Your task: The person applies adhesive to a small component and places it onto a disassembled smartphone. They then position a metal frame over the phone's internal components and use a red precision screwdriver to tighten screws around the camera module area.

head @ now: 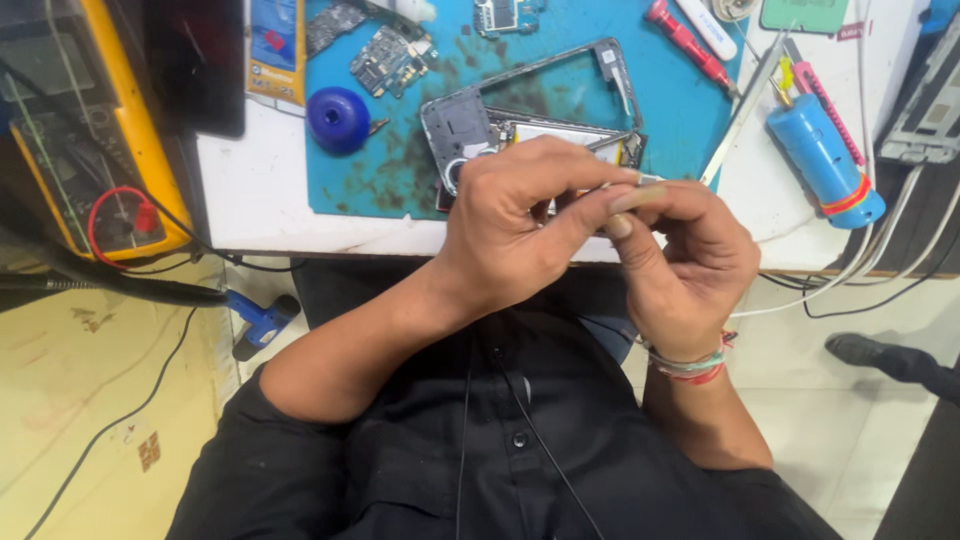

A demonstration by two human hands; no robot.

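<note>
Head view: I see left hand point(515, 225) and right hand point(685, 265) meeting just off the counter point(260, 195) edge, fingertips pinched together on a small pale part point(640, 190); too small to identify. At 12 o'clock from the hands, an opened phone point(475, 130) lies on the blue mat point(400, 170), loose frame point(600, 60) beyond it. Blue suction cup point(338, 118) at 10, red screwdriver point(688, 42) at 1, blue cylinder point(825, 160) at 2. My read: fine fingertip work on that part; it calls for a steady pinch close over the phone.
</note>
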